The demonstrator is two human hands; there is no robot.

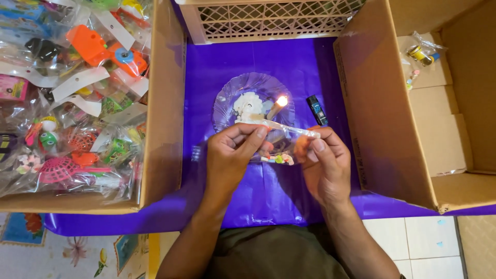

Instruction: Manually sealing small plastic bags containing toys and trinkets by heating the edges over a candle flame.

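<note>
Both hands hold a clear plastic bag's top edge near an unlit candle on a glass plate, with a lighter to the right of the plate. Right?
Not quite: the head view shows the candle burning. The left hand and right hand do hold the clear bag, by the glass plate, lighter beside.

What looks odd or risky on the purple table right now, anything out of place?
A lit candle burns on the clear plate, among melted white wax. The left hand and right hand hold a clear plastic bag stretched right beside the flame, with cardboard boxes on both sides.
</note>
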